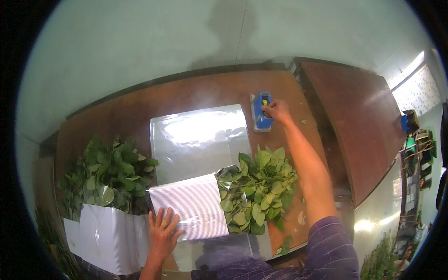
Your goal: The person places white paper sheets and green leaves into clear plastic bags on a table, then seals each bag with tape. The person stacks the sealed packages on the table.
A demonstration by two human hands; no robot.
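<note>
My left hand [164,227] lies flat with fingers spread on the lower left edge of a white striped wrapping sheet [190,203]. That sheet is folded around the stems of a leafy green bunch [260,189], whose leaves point right. My right arm reaches over to a blue tape dispenser [263,112] near the back right of the table. There my right hand [277,110] has its fingertips pinched at the yellow tape roll [265,103]; the tape end is hidden. Beneath the wrapped bunch lies a stack of clear plastic film [199,147].
At left stand wrapped leafy bunches [115,171] in white sheets [101,234]. Loose leaves [285,245] lie near the front right edge of the brown table [196,92]. A gap separates it from a second brown table [353,115]. The wall [140,45] rises behind.
</note>
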